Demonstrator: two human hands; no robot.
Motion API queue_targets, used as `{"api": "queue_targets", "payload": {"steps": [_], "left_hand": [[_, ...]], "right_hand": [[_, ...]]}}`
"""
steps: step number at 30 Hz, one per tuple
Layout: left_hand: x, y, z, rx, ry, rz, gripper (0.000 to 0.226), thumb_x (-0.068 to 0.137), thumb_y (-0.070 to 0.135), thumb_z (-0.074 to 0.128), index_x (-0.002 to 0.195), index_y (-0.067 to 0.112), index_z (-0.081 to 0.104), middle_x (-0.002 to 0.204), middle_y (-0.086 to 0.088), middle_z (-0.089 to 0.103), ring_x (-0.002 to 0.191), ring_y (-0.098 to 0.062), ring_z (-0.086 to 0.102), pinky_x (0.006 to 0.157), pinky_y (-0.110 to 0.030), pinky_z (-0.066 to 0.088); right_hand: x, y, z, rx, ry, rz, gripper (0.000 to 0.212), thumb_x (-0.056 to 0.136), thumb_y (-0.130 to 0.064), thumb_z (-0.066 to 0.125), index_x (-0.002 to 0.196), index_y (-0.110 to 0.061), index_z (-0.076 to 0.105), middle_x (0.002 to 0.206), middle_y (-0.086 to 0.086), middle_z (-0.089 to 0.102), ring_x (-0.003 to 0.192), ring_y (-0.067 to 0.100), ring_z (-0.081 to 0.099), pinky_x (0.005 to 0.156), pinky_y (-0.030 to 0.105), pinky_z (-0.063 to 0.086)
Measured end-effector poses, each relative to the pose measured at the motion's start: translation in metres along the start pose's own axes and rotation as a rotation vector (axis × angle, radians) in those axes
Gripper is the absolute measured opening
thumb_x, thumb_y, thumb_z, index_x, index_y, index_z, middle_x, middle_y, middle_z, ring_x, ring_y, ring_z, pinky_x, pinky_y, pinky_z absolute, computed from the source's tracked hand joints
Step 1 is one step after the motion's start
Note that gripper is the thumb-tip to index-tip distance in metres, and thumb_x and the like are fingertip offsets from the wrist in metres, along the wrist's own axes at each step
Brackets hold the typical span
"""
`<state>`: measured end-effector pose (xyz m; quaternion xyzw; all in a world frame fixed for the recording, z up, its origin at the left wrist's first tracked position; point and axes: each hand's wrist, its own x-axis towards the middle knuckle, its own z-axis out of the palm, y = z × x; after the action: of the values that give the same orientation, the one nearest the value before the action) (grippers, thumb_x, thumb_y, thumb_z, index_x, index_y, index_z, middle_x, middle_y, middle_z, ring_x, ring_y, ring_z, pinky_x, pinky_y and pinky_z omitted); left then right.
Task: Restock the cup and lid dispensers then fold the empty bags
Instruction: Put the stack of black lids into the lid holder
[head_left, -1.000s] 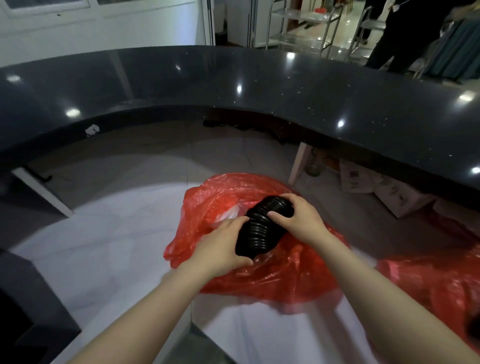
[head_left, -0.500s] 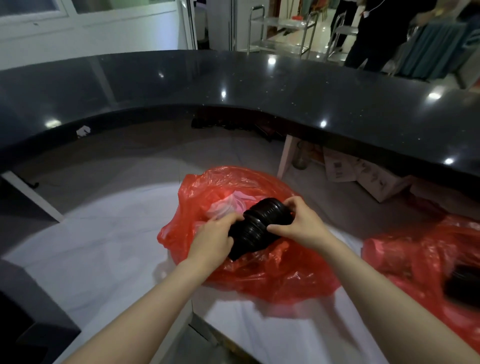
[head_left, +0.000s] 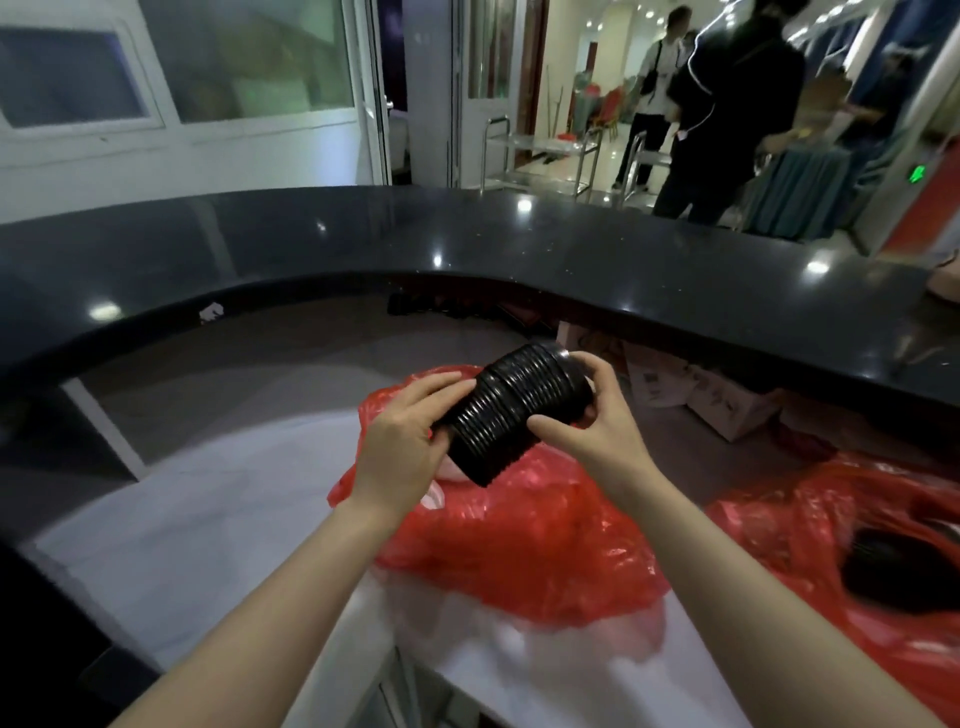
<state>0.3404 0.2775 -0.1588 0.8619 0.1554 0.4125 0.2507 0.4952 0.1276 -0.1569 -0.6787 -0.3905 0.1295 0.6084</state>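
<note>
Both my hands hold a stack of black lids (head_left: 514, 410), tilted with its far end up and to the right. My left hand (head_left: 410, 441) grips the stack's near left end. My right hand (head_left: 592, 421) wraps the far right side, thumb under it. The stack hangs above a crumpled red plastic bag (head_left: 519, 540) lying on the white lower counter (head_left: 182, 530). A second red bag (head_left: 857, 530) lies at the right with a dark stack (head_left: 883, 571) showing inside it.
A curved black raised counter (head_left: 519, 249) runs across behind the work surface. Cardboard boxes (head_left: 711, 395) sit on the floor under it. Beyond it stand metal trolleys (head_left: 540, 150) and people (head_left: 727, 114).
Both hands have lifted the stack of lids up out of the red bag. The camera has tilted up, showing more of the room behind the counter.
</note>
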Motion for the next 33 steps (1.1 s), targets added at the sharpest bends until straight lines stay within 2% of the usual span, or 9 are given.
{"api": "queue_targets", "payload": {"steps": [5, 8, 11, 14, 17, 20, 22, 27, 33], "left_hand": [[0.002, 0.008, -0.048, 0.083, 0.178, -0.251, 0.038, 0.075, 0.014, 0.072, 0.109, 0.027, 0.063, 0.082, 0.019, 0.054, 0.074, -0.005, 0.053, 0.065, -0.015, 0.042], [-0.006, 0.013, -0.074, -0.057, 0.236, -0.376, 0.039, 0.083, 0.01, 0.064, 0.115, 0.032, 0.06, 0.088, 0.026, 0.062, 0.085, 0.001, 0.063, 0.075, -0.02, 0.052], [-0.019, 0.018, -0.104, -0.436, 0.28, -0.589, 0.046, 0.087, 0.001, 0.052, 0.125, 0.028, 0.058, 0.092, 0.011, 0.07, 0.087, -0.01, 0.069, 0.075, -0.029, 0.057], [-0.042, 0.018, -0.14, -0.726, 0.331, -0.689, 0.046, 0.079, 0.007, 0.047, 0.096, 0.042, 0.07, 0.09, 0.002, 0.073, 0.083, -0.015, 0.071, 0.07, -0.027, 0.056], [-0.069, 0.018, -0.171, -0.668, 0.469, -0.753, 0.036, 0.092, 0.016, 0.058, 0.124, 0.03, 0.053, 0.122, -0.002, 0.063, 0.103, -0.016, 0.067, 0.081, -0.032, 0.057], [-0.099, 0.012, -0.196, -0.453, 0.572, -0.834, 0.056, 0.082, 0.007, 0.07, 0.124, 0.033, 0.043, 0.122, 0.002, 0.059, 0.111, -0.013, 0.06, 0.094, -0.036, 0.052], [-0.12, 0.01, -0.21, -0.428, 0.631, -0.87, 0.063, 0.078, -0.002, 0.071, 0.125, 0.03, 0.044, 0.121, 0.0, 0.06, 0.111, -0.013, 0.059, 0.096, -0.036, 0.05], [-0.16, -0.005, -0.227, -0.343, 0.711, -0.966, 0.069, 0.074, -0.014, 0.068, 0.13, 0.021, 0.049, 0.121, -0.003, 0.061, 0.113, -0.019, 0.059, 0.094, -0.037, 0.051], [-0.185, -0.024, -0.224, -0.449, 0.829, -0.98, 0.07, 0.076, -0.016, 0.064, 0.134, 0.02, 0.047, 0.124, -0.01, 0.058, 0.115, -0.024, 0.058, 0.097, -0.045, 0.049]], "right_hand": [[0.007, -0.031, 0.034, 0.132, -0.037, -0.071, 0.066, 0.064, -0.028, 0.081, 0.11, -0.056, 0.043, 0.112, -0.011, 0.058, 0.097, 0.0, 0.062, 0.079, 0.022, 0.053], [0.019, -0.048, 0.064, 0.137, -0.075, -0.173, 0.073, 0.065, -0.019, 0.083, 0.12, -0.047, 0.044, 0.115, -0.018, 0.057, 0.103, -0.005, 0.059, 0.082, 0.013, 0.048], [0.031, -0.068, 0.099, 0.065, -0.159, -0.305, 0.084, 0.063, -0.012, 0.087, 0.131, -0.036, 0.043, 0.13, -0.01, 0.053, 0.119, 0.004, 0.052, 0.096, 0.018, 0.044], [0.031, -0.085, 0.14, 0.07, -0.303, -0.425, 0.091, 0.06, -0.008, 0.087, 0.135, -0.031, 0.042, 0.138, -0.001, 0.044, 0.128, 0.015, 0.045, 0.101, 0.031, 0.045], [0.02, -0.104, 0.181, 0.171, -0.472, -0.449, 0.082, 0.067, -0.02, 0.081, 0.137, -0.029, 0.04, 0.141, 0.006, 0.04, 0.13, 0.023, 0.043, 0.104, 0.046, 0.043], [0.006, -0.123, 0.215, 0.298, -0.581, -0.447, 0.055, 0.079, -0.03, 0.064, 0.131, -0.026, 0.047, 0.134, 0.008, 0.046, 0.124, 0.028, 0.047, 0.099, 0.056, 0.043], [-0.006, -0.134, 0.234, 0.299, -0.651, -0.451, 0.048, 0.08, -0.029, 0.062, 0.126, -0.026, 0.05, 0.129, 0.004, 0.048, 0.119, 0.025, 0.049, 0.097, 0.053, 0.045], [-0.033, -0.135, 0.267, 0.207, -0.821, -0.525, 0.062, 0.071, -0.02, 0.077, 0.125, -0.027, 0.048, 0.133, -0.005, 0.044, 0.12, 0.004, 0.046, 0.097, 0.018, 0.041], [-0.037, -0.12, 0.294, 0.107, -0.884, -0.543, 0.08, 0.066, -0.017, 0.084, 0.119, -0.051, 0.033, 0.129, -0.022, 0.036, 0.12, -0.002, 0.04, 0.1, 0.021, 0.04]]}}
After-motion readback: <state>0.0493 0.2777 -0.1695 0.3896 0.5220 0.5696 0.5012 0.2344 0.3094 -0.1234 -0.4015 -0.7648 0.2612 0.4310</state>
